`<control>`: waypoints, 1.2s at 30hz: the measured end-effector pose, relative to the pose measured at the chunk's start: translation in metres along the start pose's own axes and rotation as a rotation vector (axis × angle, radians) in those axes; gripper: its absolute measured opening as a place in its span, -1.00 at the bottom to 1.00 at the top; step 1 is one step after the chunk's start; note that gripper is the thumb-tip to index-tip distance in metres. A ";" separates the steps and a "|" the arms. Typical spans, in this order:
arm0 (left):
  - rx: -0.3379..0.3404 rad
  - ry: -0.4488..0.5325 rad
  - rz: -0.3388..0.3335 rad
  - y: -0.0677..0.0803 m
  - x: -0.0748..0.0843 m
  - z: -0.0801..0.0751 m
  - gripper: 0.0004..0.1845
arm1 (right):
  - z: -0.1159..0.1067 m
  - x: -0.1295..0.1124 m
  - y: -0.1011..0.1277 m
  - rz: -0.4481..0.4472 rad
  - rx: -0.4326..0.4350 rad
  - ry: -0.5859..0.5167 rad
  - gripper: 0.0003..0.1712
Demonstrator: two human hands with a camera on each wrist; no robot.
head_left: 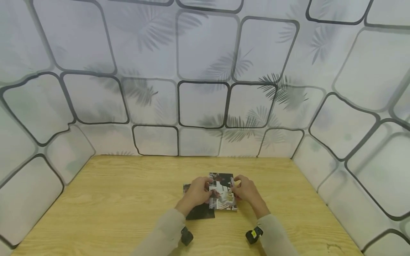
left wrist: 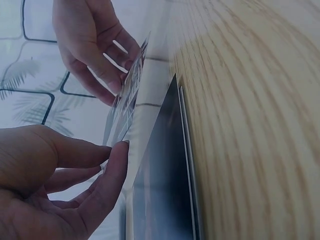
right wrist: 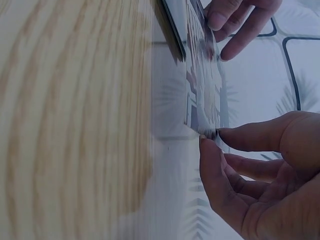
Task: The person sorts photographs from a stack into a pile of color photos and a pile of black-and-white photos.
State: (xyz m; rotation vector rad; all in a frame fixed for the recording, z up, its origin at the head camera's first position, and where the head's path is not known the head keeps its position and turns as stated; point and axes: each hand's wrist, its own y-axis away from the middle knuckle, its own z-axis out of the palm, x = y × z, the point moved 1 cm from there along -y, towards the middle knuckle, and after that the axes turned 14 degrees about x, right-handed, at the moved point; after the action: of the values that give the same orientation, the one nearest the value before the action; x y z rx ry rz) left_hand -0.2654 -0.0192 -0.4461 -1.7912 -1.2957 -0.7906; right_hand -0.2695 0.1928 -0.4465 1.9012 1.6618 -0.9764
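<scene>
Between both hands is a glossy photo print (head_left: pixel 221 195) with a busy picture in white, black and reddish tones. My left hand (head_left: pixel 197 192) pinches its left edge between thumb and fingertip. On the opposite edge, the thumb and fingers of my right hand (head_left: pixel 247 191) pinch it too. The left wrist view shows the print raised off the table and seen nearly edge-on. Beneath and to the left lies a thin stack of dark prints (head_left: pixel 200 212), partly hidden by the left hand and the raised print. Its layered edge (left wrist: pixel 186 145) shows close up in the left wrist view.
A light wood-grain table (head_left: pixel 134 192) spreads around the hands. Patterned fabric walls (head_left: pixel 203 105) with dark rounded outlines and leaf prints enclose it at the back and both sides. Small black cameras (head_left: pixel 187 236) are strapped to the wrists.
</scene>
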 end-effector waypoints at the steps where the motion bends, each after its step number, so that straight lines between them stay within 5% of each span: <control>1: 0.000 -0.004 0.003 -0.001 0.001 0.001 -0.51 | -0.001 0.001 0.000 0.000 0.002 0.001 -0.56; 12: -0.020 -0.002 -0.040 -0.008 0.007 0.019 -0.51 | -0.015 0.012 -0.004 0.008 0.006 0.023 -0.54; 18: -0.027 -0.102 0.009 -0.012 0.010 0.030 -0.51 | -0.023 0.021 -0.007 0.010 0.002 0.048 -0.52; 36: -0.023 -0.117 0.081 -0.018 0.017 0.058 -0.49 | -0.042 0.040 -0.015 0.031 0.000 0.113 -0.50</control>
State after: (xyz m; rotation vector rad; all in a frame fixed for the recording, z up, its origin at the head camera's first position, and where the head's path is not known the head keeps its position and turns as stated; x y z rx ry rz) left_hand -0.2755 0.0425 -0.4576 -1.9208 -1.2839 -0.6666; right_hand -0.2735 0.2530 -0.4467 2.0102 1.6888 -0.8713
